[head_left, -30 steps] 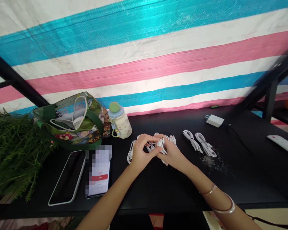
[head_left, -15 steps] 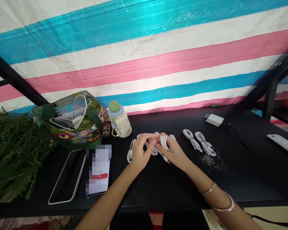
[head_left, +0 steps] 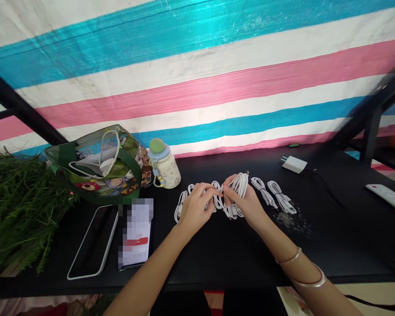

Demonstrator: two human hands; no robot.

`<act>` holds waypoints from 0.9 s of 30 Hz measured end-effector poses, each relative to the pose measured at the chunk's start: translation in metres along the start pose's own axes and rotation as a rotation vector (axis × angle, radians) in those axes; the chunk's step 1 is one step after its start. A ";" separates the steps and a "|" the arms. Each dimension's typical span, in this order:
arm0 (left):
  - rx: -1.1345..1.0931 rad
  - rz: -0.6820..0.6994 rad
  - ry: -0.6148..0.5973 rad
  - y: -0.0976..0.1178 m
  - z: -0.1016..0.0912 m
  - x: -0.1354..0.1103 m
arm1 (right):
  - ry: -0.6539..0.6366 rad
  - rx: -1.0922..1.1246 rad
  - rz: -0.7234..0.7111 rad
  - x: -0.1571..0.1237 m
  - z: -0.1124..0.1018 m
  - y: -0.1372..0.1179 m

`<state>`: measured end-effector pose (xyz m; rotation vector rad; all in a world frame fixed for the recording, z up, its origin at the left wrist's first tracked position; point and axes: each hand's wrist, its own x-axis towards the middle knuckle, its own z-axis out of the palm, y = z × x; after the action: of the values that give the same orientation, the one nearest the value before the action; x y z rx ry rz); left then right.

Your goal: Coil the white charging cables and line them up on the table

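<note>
White charging cables (head_left: 217, 202) lie in loops under both hands. The right hand (head_left: 245, 206) has its fingers closed around a looped bundle (head_left: 238, 186), while the left hand (head_left: 195, 210) pinches a cable loop with its fingertips (head_left: 217, 189), right beside the bundle. Just past the right fingers sit two coiled cables (head_left: 272, 194). Left of the left fingers are a cream bottle (head_left: 163, 170), a cartoon tote bag (head_left: 95, 169), a phone (head_left: 92, 242) and a pixelated card (head_left: 134, 232). A white plug charger (head_left: 294, 164) and a power strip (head_left: 386, 198) stand farther right on the black table (head_left: 237, 259), before a pink, blue and white striped tarpaulin (head_left: 197, 92).
</note>
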<state>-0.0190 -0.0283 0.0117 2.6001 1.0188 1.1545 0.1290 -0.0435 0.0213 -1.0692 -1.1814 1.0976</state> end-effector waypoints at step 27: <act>0.111 0.040 -0.007 -0.002 0.002 0.000 | 0.010 -0.018 -0.020 0.000 -0.001 -0.007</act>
<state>-0.0188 -0.0264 0.0094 2.7191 1.0638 1.1283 0.1310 -0.0443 0.0282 -1.0731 -1.1937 1.0665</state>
